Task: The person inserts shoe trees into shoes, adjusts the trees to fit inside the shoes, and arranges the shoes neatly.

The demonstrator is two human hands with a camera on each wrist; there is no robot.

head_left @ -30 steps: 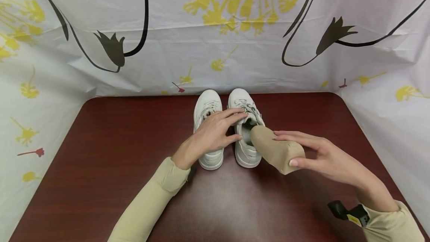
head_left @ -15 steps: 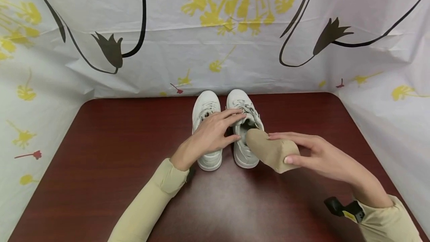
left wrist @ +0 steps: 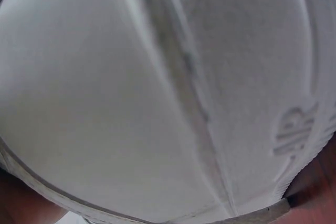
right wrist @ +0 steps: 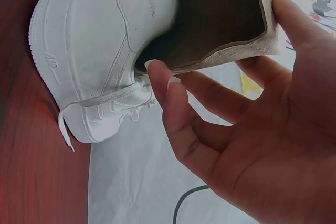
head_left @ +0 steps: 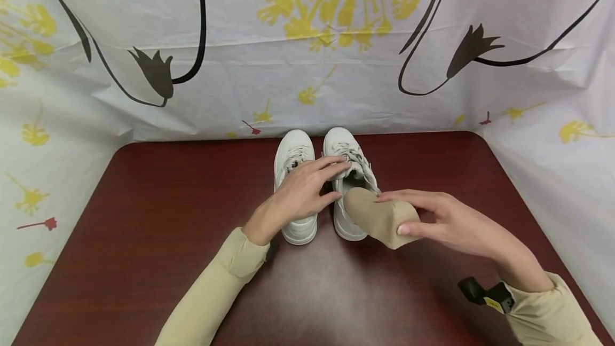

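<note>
Two hands fit a tan insole into a white sneaker on a dark red counter (head_left: 144,202).

The right hand (head_left: 451,223) pinches the insole (head_left: 379,217); its tip has slid deeper into the right sneaker (head_left: 348,175) since a second ago. The left hand (head_left: 300,194) rests flat, fingers spread, across the left sneaker (head_left: 290,156).

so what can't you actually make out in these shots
- Insole front end: head view, hidden inside the right shoe; right hand covers its rear edge.
- Left shoe opening: head view, covered by the left hand.
- Left wrist view: only blurred white shoe side, so the grip is unseen.
</note>
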